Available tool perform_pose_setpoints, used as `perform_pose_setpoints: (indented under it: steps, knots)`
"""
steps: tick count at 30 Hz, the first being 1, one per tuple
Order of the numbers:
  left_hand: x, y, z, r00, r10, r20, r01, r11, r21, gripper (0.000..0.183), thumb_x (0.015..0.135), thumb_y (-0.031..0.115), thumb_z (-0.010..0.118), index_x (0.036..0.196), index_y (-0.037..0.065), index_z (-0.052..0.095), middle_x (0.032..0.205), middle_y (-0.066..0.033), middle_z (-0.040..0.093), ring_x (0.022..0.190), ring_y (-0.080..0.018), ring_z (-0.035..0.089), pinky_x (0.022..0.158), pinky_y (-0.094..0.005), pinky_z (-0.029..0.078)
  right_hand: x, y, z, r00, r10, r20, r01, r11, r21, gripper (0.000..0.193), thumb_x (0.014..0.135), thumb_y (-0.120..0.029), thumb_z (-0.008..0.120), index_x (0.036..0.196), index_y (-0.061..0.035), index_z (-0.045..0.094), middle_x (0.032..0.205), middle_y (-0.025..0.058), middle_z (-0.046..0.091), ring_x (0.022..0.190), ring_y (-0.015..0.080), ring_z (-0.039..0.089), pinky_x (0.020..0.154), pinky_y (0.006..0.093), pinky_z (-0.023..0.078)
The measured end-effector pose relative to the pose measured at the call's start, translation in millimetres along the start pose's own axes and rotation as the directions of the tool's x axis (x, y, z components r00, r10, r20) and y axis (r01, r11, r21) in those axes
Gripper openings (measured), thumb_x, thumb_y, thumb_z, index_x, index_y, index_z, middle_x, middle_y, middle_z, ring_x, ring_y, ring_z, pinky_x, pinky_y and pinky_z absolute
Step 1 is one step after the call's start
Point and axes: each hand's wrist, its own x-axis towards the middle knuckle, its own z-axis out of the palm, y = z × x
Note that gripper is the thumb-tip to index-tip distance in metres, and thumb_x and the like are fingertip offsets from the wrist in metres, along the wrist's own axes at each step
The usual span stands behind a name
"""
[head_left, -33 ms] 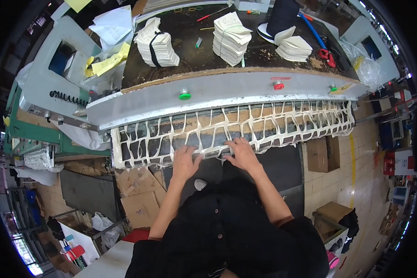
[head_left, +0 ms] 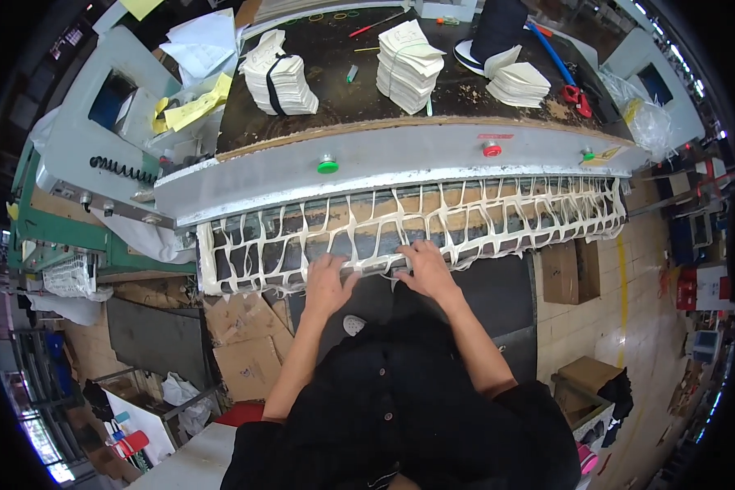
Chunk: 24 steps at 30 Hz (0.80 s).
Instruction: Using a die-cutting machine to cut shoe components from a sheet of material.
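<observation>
Cream open-mesh netting spans the middle of the frame, below the machine's grey front panel. At its lower edge, left of centre, the left hand is half open, fingers bent and thumb apart; the right hand, at frame centre, is similarly loose. Both touch that edge, but I cannot tell whether either pinches it. Uneven pulling between the 2 hands could skew the strands, and a fingertip could snag in an opening. A careless reach upward might knock the green push button, risking trapped fingers should the machine move.
</observation>
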Motion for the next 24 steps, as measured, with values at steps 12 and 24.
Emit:
perform_pose_setpoints:
  steps: [12, 24]
  knots:
    - [18, -10, 19, 0.991, -0.061, -0.117, 0.071, 0.994, 0.087, 0.057, 0.078, 0.058, 0.089, 0.092, 0.005, 0.072, 0.099, -0.0145, 0.069, 0.104, -0.0353, 0.065, 0.1, -0.0543, 0.038, 17, 15, 27, 0.997, -0.002, -0.082, 0.001, 1.0, -0.005, 0.042, 0.078, -0.02, 0.092, 0.112, -0.0093, 0.069, 0.111, 0.0153, 0.065, 0.112, 0.0396, 0.062, 0.095, 0.0506, 0.048]
    - [89, -34, 52, 0.989, -0.097, -0.111, 0.09, 0.993, -0.071, 0.043, 0.09, 0.038, 0.082, 0.114, 0.003, 0.075, 0.122, -0.0199, 0.074, 0.116, -0.0401, 0.068, 0.108, -0.0528, 0.047, 141, 68, 4, 0.974, -0.156, 0.163, 0.16, 0.987, -0.013, 0.049, 0.091, -0.002, 0.064, 0.137, -0.0182, 0.068, 0.137, 0.0139, 0.068, 0.134, 0.0374, 0.06, 0.114, 0.0498, 0.047]
